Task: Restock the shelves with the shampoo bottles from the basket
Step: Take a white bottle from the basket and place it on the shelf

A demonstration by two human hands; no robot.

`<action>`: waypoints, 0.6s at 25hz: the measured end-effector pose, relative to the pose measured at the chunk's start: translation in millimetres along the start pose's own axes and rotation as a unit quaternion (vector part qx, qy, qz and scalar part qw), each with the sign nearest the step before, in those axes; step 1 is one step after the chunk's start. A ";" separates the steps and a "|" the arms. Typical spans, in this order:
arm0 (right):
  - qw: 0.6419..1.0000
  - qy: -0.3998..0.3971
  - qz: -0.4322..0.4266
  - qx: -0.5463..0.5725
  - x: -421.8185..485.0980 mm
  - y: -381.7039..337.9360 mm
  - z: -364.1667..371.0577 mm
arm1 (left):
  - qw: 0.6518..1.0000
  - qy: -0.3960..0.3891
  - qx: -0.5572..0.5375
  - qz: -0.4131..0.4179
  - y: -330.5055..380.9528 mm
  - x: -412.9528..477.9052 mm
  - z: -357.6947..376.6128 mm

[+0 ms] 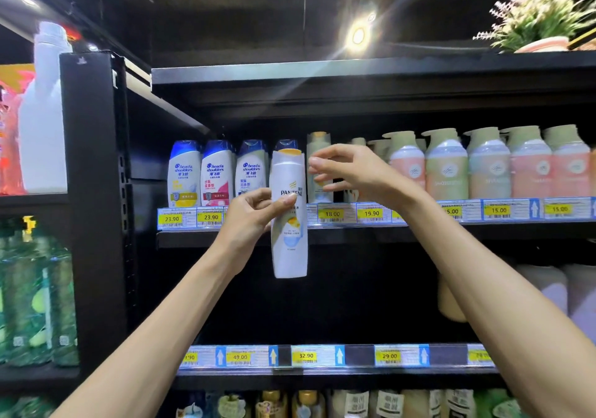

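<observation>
My left hand [254, 216] grips a white Pantene shampoo bottle [289, 240] with a yellow cap, upright in front of the upper shelf [354, 235]. Its lower half hangs below the shelf edge. My right hand [351, 172] hovers just right of the bottle's top, fingers loosely spread and holding nothing. Behind its fingers stands another Pantene bottle [317, 151] on the shelf. Three Head & Shoulders bottles [216, 174] line the shelf to the left. No basket is in view.
Green-capped pump bottles [487, 166] fill the shelf's right side. The shelf below [322, 358] is mostly dark behind its price tags, with pale bottles [554, 288] at right. A black upright [93, 191] separates a left bay of white and green jugs. A potted plant [545, 20] sits on top.
</observation>
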State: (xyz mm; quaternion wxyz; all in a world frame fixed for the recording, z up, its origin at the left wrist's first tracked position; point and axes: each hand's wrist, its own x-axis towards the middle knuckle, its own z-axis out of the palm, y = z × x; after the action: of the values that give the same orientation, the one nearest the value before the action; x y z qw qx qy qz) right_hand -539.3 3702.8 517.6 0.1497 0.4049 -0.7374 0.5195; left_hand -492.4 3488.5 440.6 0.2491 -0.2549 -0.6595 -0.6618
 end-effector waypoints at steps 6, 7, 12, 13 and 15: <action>0.998 -0.050 0.019 -0.044 -20.0 -2.8 12.8 | 0.999 -0.009 -0.051 0.000 -3.5 -1.0 18.7; 0.998 -0.051 0.020 -0.038 -22.4 -3.0 12.4 | 0.999 -0.009 -0.045 0.002 -3.2 -1.5 21.5; 0.999 -0.027 0.022 -0.009 -27.1 -5.7 9.5 | 0.999 -0.024 -0.028 0.004 -3.0 -3.6 27.1; 1.000 -0.020 0.023 -0.005 -26.9 -5.7 9.5 | 0.999 -0.032 -0.029 0.002 -2.9 -3.9 27.1; 1.000 -0.014 0.026 0.008 -25.7 -7.0 9.3 | 0.999 -0.043 -0.014 -0.003 -2.1 -3.9 26.4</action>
State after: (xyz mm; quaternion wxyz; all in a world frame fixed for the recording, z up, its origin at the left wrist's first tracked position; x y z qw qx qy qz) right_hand -516.0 3705.0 501.8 0.1223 0.3940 -0.7456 0.5234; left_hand -490.6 3514.9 436.4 0.2150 -0.2846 -0.6610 -0.6602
